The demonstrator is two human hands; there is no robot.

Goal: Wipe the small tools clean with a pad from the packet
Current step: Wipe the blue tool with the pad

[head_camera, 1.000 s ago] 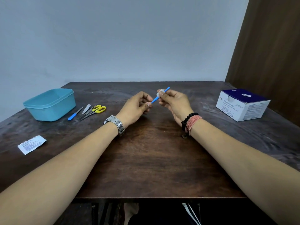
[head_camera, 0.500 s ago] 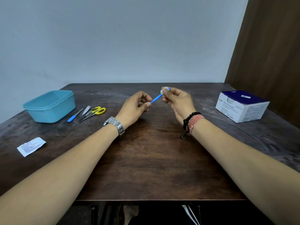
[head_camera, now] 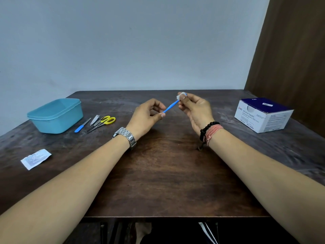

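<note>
Nearest the table's front edge, both forearms reach over the dark wooden surface. The left hand pinches the lower end of a slim blue plastic tool between thumb and forefinger. The right hand has its fingers curled round a small white pad, which has slid in the last second from mid-handle to the tool's far tip; this one looks nearly wiped. Left of the hands lies the torn white packet, and beyond it a blue-handled file, steel nail clipper and yellow-handled scissors wait beside a light blue plastic tub. Far right sits the white-and-navy swab box.
</note>
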